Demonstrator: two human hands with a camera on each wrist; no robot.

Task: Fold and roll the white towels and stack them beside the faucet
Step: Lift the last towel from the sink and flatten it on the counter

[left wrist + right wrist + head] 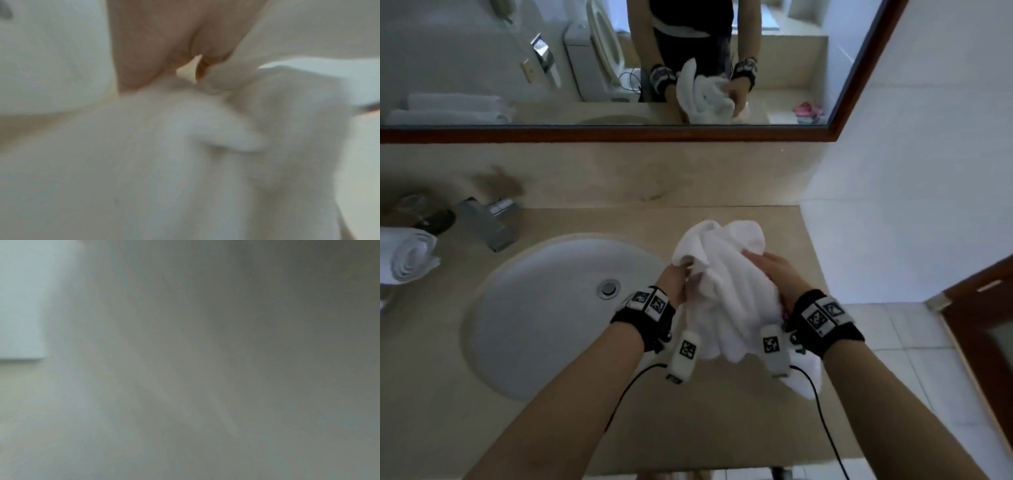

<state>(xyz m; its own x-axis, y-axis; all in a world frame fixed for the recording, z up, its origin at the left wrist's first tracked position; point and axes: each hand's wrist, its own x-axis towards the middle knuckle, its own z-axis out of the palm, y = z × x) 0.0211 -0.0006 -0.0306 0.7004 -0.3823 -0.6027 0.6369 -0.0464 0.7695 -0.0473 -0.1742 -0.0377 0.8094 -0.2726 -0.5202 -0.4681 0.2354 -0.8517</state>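
Clearly early in this towel's turn, both the left hand (675,281) and right hand (779,274) grip a bunched white towel (726,284) over the counter (599,219) at the sink's (534,308) three o'clock; next, spread it flat

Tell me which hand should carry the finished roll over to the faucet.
Probably the left hand: the faucet and the rolled towel lie on its side, across the sink. Both hands grip the crumpled towel now.

A white oval sink (544,342) sits in the beige counter (739,219) below a wood-framed mirror (839,113).
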